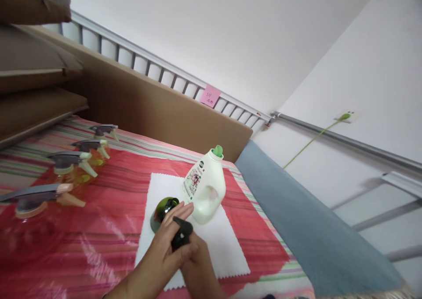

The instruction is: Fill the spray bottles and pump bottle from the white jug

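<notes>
Both hands meet over a white cloth, around a black piece that looks like a spray bottle's trigger head. My left hand has its fingers stretched along the far side and its thumb across the front of the piece. My right hand is closed around its lower end, which is hidden. Just beyond my left fingers is a dark green, rounded bottle, partly covered by them. A white jug with a green spout and a printed label stands tilted in view behind my hands.
The white scalloped cloth lies on a red striped tablecloth. Several clear spray bottles line the left side. Stacked brown boxes rise at the far left. A cardboard panel bounds the back, bearing a pink note.
</notes>
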`<state>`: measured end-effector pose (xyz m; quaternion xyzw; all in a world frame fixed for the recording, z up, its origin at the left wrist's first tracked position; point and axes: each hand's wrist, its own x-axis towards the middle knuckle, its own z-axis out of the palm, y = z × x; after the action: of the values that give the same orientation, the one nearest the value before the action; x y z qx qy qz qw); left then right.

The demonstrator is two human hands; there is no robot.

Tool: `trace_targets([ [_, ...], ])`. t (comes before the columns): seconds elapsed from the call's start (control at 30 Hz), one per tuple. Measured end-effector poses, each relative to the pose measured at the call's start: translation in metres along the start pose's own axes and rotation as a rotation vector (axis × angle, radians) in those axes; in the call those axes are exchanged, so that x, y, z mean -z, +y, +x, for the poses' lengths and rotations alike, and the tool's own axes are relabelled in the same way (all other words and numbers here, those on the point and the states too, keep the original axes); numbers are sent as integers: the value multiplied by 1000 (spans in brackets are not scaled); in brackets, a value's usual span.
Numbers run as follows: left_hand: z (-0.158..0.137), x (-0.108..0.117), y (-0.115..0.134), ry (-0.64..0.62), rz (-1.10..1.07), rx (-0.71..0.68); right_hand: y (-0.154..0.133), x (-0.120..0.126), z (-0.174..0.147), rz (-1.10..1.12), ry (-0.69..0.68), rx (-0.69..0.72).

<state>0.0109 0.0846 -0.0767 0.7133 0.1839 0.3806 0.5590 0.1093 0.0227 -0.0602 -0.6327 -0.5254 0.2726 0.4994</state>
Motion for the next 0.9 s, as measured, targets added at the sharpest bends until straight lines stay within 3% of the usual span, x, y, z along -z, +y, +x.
trace_targets([
  [0.13, 11, 14, -10, 89, 171, 22, -8, 38, 7, 52, 207, -147],
  [0.27, 29, 29, -43, 161, 375, 140, -27, 61, 34, 116, 298, -50],
  [0.47, 36, 25, -85, 83, 395, 198, -40, 52, 59, 128, 251, 55],
  [0.73, 37, 21, -91, 98, 373, 205, -17, 28, 81, 115, 164, 8],
  [0.9, 35, 22, -90, 86, 409, 203, -10, 31, 90, 124, 181, -3],
])
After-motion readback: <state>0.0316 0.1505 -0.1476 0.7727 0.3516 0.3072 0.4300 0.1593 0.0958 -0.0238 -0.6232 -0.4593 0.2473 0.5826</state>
